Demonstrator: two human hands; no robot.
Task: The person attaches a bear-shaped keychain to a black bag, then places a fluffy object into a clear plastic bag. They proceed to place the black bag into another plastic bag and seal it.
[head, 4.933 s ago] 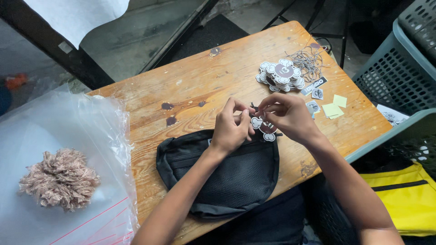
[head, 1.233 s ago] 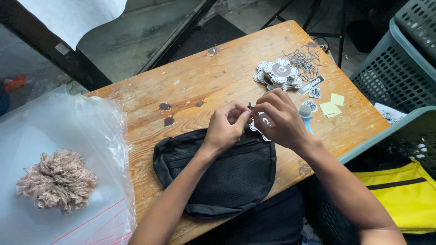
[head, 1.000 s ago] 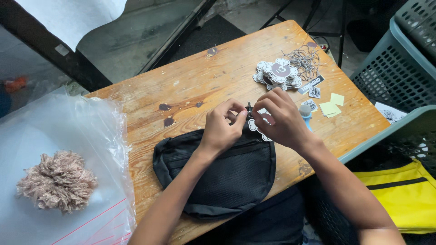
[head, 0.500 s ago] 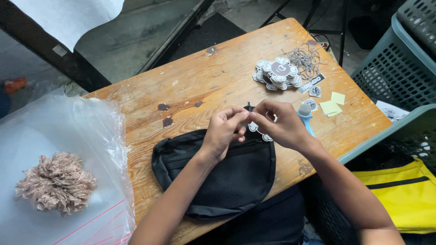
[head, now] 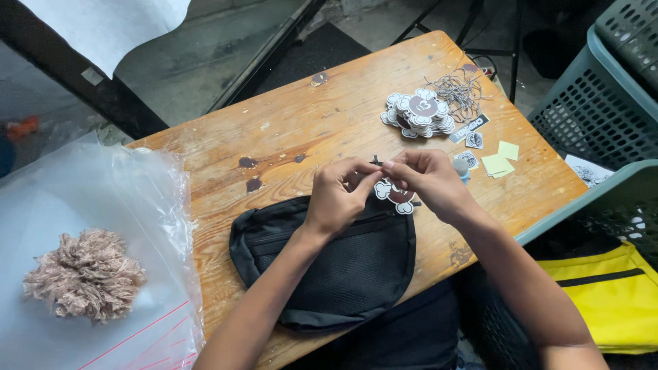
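Head camera looks down as the left hand [head: 339, 199] and right hand [head: 428, 181] pinch a cloud-shaped tag [head: 396, 195] and its thin string together just above the black pouch [head: 329, 264], where I'd keep the fingertips close and the string taut.

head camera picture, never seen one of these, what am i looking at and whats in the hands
The camera sits on a person's head and looks down, so the two bare arms coming up from the bottom are the wearer's own. The left hand and right hand meet over a wooden table, both pinching a small flower-shaped card tag with a short dark string at its top. Just below them lies a black pouch. Farther back are a stack of similar tags, a bundle of strings and yellow paper slips. On the left, a tuft of beige yarn rests on a clear plastic bag.
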